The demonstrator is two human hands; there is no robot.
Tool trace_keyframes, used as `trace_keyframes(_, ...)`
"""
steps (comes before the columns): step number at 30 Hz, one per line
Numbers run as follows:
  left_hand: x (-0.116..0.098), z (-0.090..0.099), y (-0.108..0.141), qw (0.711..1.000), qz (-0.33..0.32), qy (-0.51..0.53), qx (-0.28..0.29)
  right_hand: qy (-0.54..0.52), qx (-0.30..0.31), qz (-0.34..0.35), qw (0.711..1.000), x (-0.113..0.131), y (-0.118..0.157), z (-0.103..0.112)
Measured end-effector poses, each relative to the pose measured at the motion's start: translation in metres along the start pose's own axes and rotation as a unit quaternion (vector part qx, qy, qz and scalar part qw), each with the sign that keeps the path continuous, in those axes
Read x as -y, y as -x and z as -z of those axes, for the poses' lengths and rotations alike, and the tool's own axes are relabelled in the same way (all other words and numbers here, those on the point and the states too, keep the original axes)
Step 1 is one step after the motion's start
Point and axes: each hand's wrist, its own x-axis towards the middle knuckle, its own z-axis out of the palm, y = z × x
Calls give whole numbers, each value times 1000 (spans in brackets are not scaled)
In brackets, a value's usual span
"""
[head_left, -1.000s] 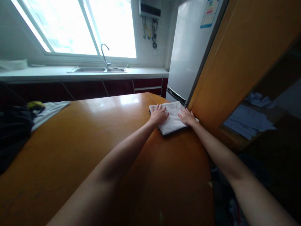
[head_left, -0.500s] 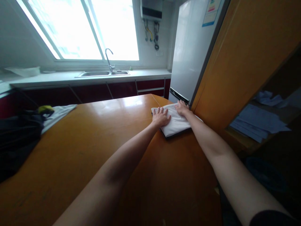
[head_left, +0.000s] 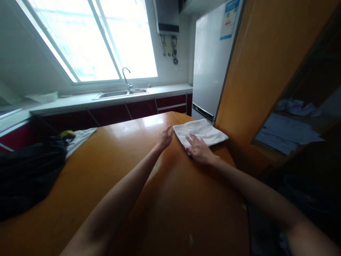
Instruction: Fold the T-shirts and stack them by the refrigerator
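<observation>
Daylight from a wide sliding window (head_left: 87, 39) at the upper left of the frame falls on a glossy orange-brown wooden table (head_left: 119, 153), which spreads from the lower left to right of centre. Behind it, a tall silver-grey refrigerator (head_left: 209, 67) stands at the upper right, beside an upright orange-brown wooden panel (head_left: 245, 71).

Right of centre, near the table's far right end, lies a flat, folded piece of white fabric (head_left: 206, 129) with a dark layer showing along its left and near edges. It stretches wider across the frame than it does in depth, though the slanted view makes its true long side hard to tell.

Of the two, the right hand (head_left: 199, 149) is the nearer: palm down, fingers spread, it rests on the near left part of the fabric, gripping nothing visible. Most of the white surface lies beyond it, towards the upper right. The left hand (head_left: 165, 138) is at the fabric's far left corner, edge-on with its fingers close together; whether it touches or pinches that corner I cannot tell. So the fabric's left edge runs between the hands, sloping from the left hand's fingertips down to the right hand's thumb.
</observation>
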Motion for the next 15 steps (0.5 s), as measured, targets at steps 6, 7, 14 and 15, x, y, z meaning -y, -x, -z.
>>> trace_keyframes(6, 43, 74, 54, 995, 48, -82, -6, 0, -22, -11, 1000, 37, 18, 0)
trace_keyframes(7, 50, 86, 65, 994, 50, -98, -7, -10, -43, -8, 999, 45, 18, 3)
trace_keyframes(14, 92, 138, 148, 979, 26, -200, 29, -85, 30, 35, 995, 127, 20, -30)
trace_keyframes(15, 97, 143, 160, 975, 22, -219, 38, -94, 49, 35, 994, 140, 17, -38)
